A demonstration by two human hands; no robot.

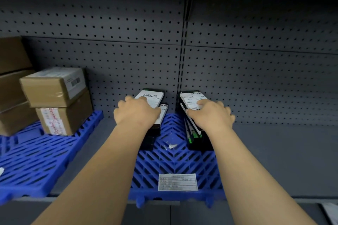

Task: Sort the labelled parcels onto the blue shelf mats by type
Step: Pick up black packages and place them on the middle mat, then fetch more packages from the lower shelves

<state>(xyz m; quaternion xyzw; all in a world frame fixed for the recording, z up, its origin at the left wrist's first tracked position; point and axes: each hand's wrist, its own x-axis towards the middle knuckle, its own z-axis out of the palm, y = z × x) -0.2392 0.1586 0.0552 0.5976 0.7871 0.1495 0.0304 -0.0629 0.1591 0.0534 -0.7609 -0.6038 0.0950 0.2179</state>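
Two stacks of black labelled parcels (193,133) are being squared on the middle blue mat (173,160), the left hand (136,113) and right hand (210,115) resting flat, fingers uncurled, one per stack; release is judged next.

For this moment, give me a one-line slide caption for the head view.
Left hand and right hand rest on two stacks of black labelled parcels on the middle blue mat.

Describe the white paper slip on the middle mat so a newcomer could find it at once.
Start at the blue shelf mat in the centre, where both hands rest on black parcels. Follow it to its front edge, nearest the camera. The paper slip lies flat there, a grey-white rectangle with rows of blurred print; unlike the barcode labels behind, it sits on the mat, not on a parcel.
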